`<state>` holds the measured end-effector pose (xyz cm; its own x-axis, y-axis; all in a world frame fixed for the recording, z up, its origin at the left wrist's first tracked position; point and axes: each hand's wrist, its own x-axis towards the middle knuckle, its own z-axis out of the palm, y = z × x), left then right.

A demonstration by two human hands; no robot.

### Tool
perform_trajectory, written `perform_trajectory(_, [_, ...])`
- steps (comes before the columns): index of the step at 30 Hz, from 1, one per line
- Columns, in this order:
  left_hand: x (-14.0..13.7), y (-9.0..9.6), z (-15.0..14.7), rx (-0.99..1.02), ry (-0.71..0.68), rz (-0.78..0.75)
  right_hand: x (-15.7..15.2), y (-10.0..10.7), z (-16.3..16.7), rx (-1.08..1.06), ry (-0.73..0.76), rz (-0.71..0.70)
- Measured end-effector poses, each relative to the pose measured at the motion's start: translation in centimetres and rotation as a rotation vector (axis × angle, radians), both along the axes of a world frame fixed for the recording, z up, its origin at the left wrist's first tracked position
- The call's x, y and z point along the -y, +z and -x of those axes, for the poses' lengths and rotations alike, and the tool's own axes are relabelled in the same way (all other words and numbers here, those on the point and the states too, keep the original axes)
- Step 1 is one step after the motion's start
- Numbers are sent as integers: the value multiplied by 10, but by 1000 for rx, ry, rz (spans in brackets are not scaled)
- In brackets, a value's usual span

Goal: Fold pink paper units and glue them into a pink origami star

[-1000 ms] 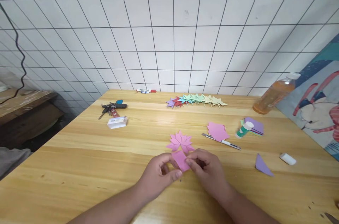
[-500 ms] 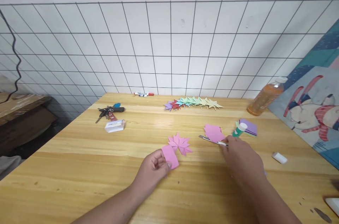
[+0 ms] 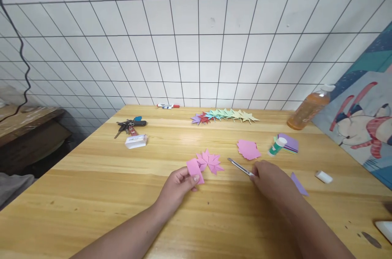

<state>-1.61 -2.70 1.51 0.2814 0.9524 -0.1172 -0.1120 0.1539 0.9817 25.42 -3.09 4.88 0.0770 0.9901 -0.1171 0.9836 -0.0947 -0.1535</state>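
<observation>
Between the thumb and fingers of my left hand [image 3: 177,187] is a folded pink paper [image 3: 193,168]. Just behind it lies a pink pointed paper leaf [image 3: 210,161], partly overlapped by the folded piece. My right hand [image 3: 269,179] grips a slim craft knife [image 3: 240,166] by its near end, the blade pointing up and left toward the leaf. Behind the knife rests a stack of pink paper squares [image 3: 248,149], apart from the blade. A purple paper piece [image 3: 299,184] sits to the right of my right hand.
A glue stick [image 3: 277,146] leans by coloured paper sheets [image 3: 289,143]. Near the wall are a row of coloured paper leaves [image 3: 225,115], a marker [image 3: 168,106] and a bottle [image 3: 310,108]. Keys [image 3: 130,125] and a small box [image 3: 136,141] lie left; a white eraser [image 3: 324,176] lies right.
My right hand has drawn the craft knife left and toward me, away from the pink squares. The purple paper piece now shows more fully. My left hand still holds the folded paper.
</observation>
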Motion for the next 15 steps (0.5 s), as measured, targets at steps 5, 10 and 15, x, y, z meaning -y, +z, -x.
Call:
perform_trajectory(5, [-2, -1, 0, 138, 89, 120, 9, -1, 21, -73, 112, -4])
perform_trajectory(10, [-5, 3, 1, 310, 161, 254, 11, -3, 34, -131, 149, -32])
perform_trajectory(15, [-9, 3, 2, 409, 229, 315, 16, 2, 49, -298, 241, -163])
